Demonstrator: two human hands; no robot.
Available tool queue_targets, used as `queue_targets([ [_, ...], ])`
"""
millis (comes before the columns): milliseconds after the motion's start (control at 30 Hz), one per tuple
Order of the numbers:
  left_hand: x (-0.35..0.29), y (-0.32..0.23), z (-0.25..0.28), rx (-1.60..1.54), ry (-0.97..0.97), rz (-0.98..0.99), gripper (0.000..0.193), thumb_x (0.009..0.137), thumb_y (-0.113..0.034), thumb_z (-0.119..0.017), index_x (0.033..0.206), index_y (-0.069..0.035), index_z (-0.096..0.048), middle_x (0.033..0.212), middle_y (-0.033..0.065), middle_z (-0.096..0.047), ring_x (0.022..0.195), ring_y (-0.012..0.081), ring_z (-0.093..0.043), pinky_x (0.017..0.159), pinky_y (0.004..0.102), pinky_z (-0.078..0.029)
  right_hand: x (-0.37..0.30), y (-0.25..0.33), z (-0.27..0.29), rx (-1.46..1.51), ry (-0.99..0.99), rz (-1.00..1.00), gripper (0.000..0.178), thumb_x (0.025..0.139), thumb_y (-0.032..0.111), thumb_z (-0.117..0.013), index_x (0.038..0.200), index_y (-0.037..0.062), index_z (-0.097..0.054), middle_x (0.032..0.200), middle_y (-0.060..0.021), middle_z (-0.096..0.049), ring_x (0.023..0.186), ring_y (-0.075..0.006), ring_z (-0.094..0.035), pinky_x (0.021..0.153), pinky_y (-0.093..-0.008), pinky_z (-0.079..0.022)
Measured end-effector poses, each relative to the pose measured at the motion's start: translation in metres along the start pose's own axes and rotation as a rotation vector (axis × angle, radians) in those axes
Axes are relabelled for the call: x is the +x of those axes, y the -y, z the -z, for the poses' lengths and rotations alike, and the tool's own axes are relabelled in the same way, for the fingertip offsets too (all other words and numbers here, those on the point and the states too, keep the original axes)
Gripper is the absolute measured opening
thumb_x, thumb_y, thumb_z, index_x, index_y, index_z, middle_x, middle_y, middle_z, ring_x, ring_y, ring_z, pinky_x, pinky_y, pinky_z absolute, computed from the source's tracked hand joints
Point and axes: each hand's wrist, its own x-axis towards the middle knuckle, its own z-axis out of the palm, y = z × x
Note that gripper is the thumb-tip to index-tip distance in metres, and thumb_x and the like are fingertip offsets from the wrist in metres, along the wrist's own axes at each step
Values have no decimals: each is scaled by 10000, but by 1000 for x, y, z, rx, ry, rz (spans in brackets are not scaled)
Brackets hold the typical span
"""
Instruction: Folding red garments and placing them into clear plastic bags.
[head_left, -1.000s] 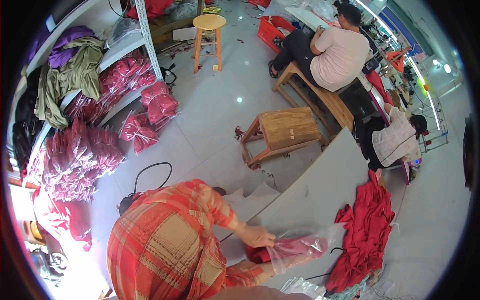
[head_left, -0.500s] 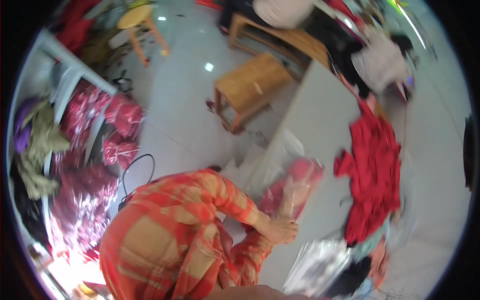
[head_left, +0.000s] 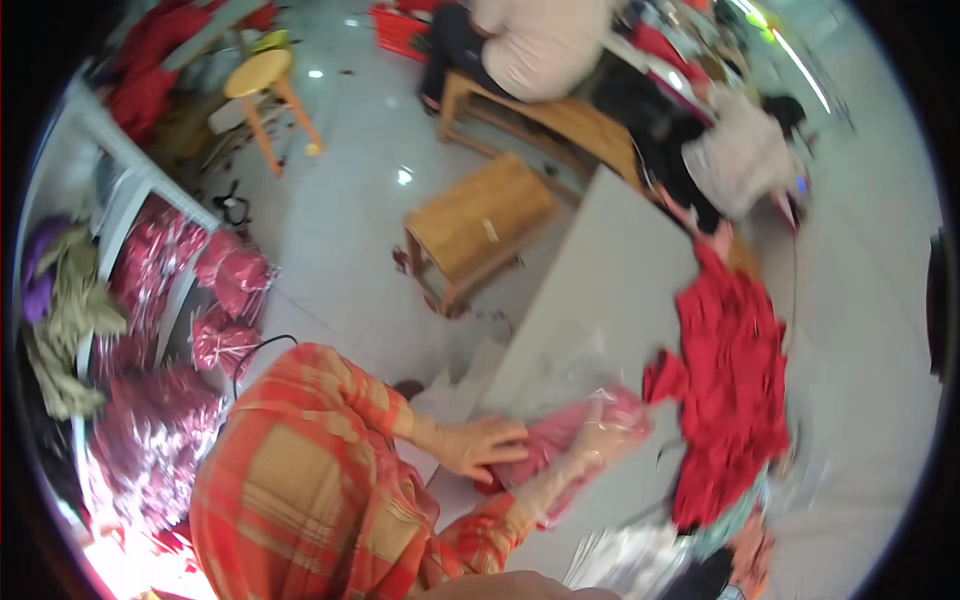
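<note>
A clear plastic bag with a folded red-pink garment [head_left: 550,440] inside lies on the near part of the pale table. My left hand [head_left: 485,447], in an orange plaid sleeve, rests at the bag's left end with its fingers spread. Along the bag stretches my right forearm, and my right hand [head_left: 603,438] appears to be inside the plastic at its far right end. Shiny film and blur hide how those fingers are bent. To the right of the bag lies a loose red garment [head_left: 735,390], apart from both hands.
A stack of clear plastic bags [head_left: 625,562] lies near the table's front. Left are bundled red packages [head_left: 235,270] and an olive cloth [head_left: 75,310]. Beyond the table stand a wooden stool [head_left: 480,225], a round stool [head_left: 260,75] and a bench [head_left: 545,110] with a seated person [head_left: 545,45].
My left hand has left my right wrist and moved left to the bag's near end, its fingers spreading. My right arm stays along the bag. The whole view has shifted slightly.
</note>
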Motion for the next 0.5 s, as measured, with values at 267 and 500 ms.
queue_targets([
  [267,-1,-6,-3,114,-268,92,742,691,-163,-684,1329,-126,-307,1362,242,-172,1247,415,-236,1008,476,-271,-31,18,7,-436,22,93,726,847,519,-440,1391,105,-198,1347,-316,-235,1224,-471,-278,993,-561,-232],
  [500,-6,3,-13,154,-255,125,725,685,-136,-673,1319,-125,-319,1330,242,-238,1128,411,-371,968,446,-327,-131,13,98,-359,407,384,778,812,531,-477,1356,29,-238,1354,-253,-280,1218,-426,-315,983,-514,-288],
])
